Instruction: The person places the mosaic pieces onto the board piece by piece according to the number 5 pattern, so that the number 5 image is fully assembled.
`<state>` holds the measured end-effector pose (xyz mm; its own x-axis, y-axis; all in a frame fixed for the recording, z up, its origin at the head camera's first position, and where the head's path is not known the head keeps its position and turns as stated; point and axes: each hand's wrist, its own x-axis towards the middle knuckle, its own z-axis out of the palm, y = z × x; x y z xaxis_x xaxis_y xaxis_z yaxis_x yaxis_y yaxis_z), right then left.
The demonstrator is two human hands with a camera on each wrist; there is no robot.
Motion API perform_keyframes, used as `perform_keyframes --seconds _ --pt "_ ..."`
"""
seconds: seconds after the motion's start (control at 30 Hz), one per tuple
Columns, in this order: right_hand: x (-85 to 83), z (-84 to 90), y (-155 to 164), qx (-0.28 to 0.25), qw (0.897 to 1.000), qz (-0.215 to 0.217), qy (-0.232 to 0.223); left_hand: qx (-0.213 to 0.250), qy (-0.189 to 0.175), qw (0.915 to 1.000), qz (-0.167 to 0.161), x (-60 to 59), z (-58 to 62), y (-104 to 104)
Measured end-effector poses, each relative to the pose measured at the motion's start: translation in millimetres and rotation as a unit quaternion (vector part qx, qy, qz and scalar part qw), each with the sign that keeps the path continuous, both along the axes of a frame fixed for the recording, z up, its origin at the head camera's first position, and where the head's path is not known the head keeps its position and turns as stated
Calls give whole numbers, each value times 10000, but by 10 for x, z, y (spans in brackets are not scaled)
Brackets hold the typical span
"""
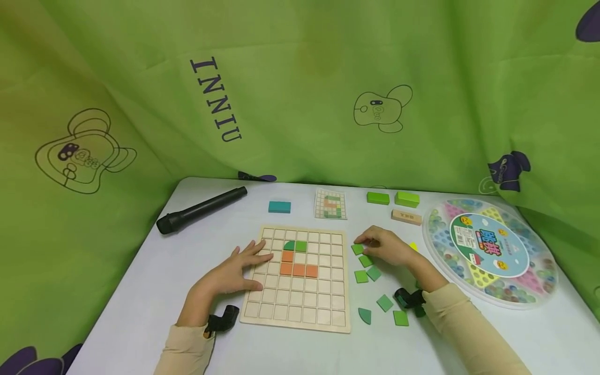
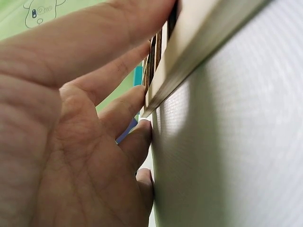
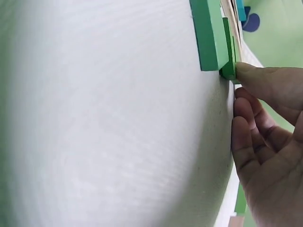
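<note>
Left hand (image 1: 236, 271) spread flat, fingers straight, pressing the left side of the wooden grid board (image 1: 300, 278) as if to keep it from sliding on the white worktop (image 1: 140, 291). Right hand (image 1: 386, 247) curled over the loose green tiles just right of the board, fingertips (image 3: 251, 73) pinching a green square tile (image 1: 358, 249) at its edge, seemingly to lift it off the flat surface. Inside the grid, a green quarter-round and a green square side by side in the upper rows, with orange tiles (image 1: 298, 266) stepping down beneath them, much like the small pattern card (image 1: 330, 203) lying beyond the board within easy sight. More green pieces (image 1: 384, 302) scattered near the right wrist, close at hand for picking. Further back, a teal block (image 1: 279, 207), two green blocks (image 1: 392, 198) and a plain wooden block (image 1: 407, 217); a black cylinder (image 1: 201, 210) at the left, and a round marble game tray (image 1: 489, 251) under a clear lid at the right. Green printed curtain (image 1: 300, 88) enclosing the scene.
</note>
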<state>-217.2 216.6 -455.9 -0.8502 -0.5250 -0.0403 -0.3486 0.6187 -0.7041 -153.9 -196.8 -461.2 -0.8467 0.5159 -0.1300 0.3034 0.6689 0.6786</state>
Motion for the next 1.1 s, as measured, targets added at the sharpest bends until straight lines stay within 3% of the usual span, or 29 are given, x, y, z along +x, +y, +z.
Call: perform_keyframes --seconds 0.37,0.57,0.73,0.93,1.1 --pt "-17 41 -45 232 9997 36 23 -29 -3 10000 -8 1 6 2" --pt "-28 48 -90 505 9980 56 387 -41 3 10000 2 1 0 2" --pt "-35 52 -102 716 9965 -41 419 4 -7 10000 20 0 -3 7" --pt "33 101 -155 510 9979 -126 377 -50 -50 10000 39 12 -2 8" --pt "61 169 -449 374 9974 218 569 -26 -14 10000 82 10 4 6"
